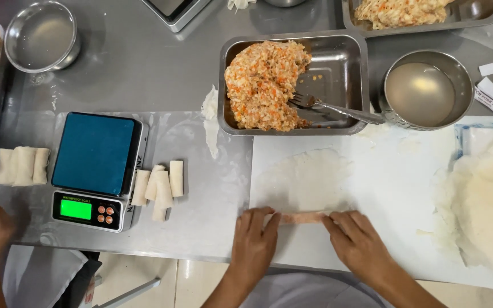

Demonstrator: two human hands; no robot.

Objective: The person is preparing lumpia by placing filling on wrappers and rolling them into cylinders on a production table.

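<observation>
Steel tray (pixel 349 57) of orange-flecked filling (pixel 265 82)

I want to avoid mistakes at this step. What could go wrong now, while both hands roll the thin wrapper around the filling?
1. The thin wrapper looks delicate; the left hand and right hand pressing the roll could tear it.
2. Filling shows pink through the roll, so it might squeeze out at the ends.
3. The fork leans on the rim of the filling tray and might slip.
</observation>
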